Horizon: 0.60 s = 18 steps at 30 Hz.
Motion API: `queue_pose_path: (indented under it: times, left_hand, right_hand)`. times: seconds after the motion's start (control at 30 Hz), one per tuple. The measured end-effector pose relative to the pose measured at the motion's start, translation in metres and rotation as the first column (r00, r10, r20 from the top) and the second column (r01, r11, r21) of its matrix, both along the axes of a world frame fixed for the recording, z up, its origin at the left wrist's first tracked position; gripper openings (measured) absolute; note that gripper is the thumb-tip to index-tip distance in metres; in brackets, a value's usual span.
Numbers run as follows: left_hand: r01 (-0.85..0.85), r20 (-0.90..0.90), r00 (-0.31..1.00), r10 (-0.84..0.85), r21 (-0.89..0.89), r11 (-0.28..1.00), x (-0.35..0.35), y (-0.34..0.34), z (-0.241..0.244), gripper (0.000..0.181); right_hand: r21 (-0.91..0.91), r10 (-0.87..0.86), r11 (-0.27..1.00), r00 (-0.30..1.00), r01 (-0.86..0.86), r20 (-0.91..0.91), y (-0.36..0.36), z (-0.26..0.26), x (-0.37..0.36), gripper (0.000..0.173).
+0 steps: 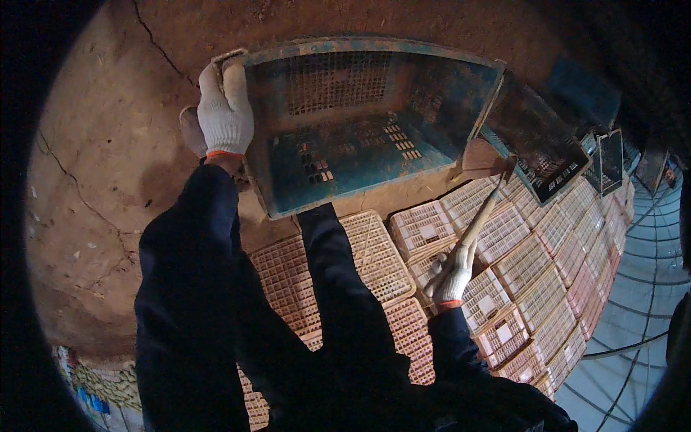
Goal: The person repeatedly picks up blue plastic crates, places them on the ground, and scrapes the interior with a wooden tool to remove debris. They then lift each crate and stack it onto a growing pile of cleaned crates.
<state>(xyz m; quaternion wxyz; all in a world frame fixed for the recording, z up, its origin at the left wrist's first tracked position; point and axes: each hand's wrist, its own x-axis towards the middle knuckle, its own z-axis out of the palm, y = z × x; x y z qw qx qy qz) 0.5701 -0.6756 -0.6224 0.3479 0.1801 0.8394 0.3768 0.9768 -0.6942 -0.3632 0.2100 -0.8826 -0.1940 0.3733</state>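
Note:
My left hand (pixel 225 110), in a white knit glove with an orange cuff, grips the left upper corner of a large dirty teal plastic crate (pixel 356 148) with slotted sides. The crate is tipped so that its open side faces me; no loose goods show inside. My right hand (pixel 452 275), gloved the same way, is closed around the wooden handle of a short tool (pixel 480 211). The tool has a rusty, rounded metal blade that lies close to the crate's lower right corner. The blade's exact type is hard to tell.
Stacked pale pink and cream plastic crates (pixel 523 259) fill the lower right. More dark teal crates (pixel 540 140) stand at the right. A cracked earthen surface (pixel 92 178) spans the left and top. Curved ribs with translucent sheeting (pixel 637 335) show at far right, and filled sacks (pixel 110 386) at lower left.

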Motion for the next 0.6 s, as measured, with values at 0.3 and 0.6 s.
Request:
queue_pose_path:
  times: [0.3,0.6]
  left_hand:
    - [0.042,-0.067,0.997,-0.043,-0.004,0.999,0.006,-0.012,-0.016,0.06]
    - [0.027,-0.067,0.997,-0.032,-0.071,0.997,0.005,-0.007,0.0,0.061]
  right_hand:
    - [-0.202,0.113,0.974,0.992,-0.099,0.058,0.003,0.033,0.009,0.068]
    - [-0.387,0.827,0.485,0.555,-0.785,-0.09,-0.013,0.063,0.003,0.054]
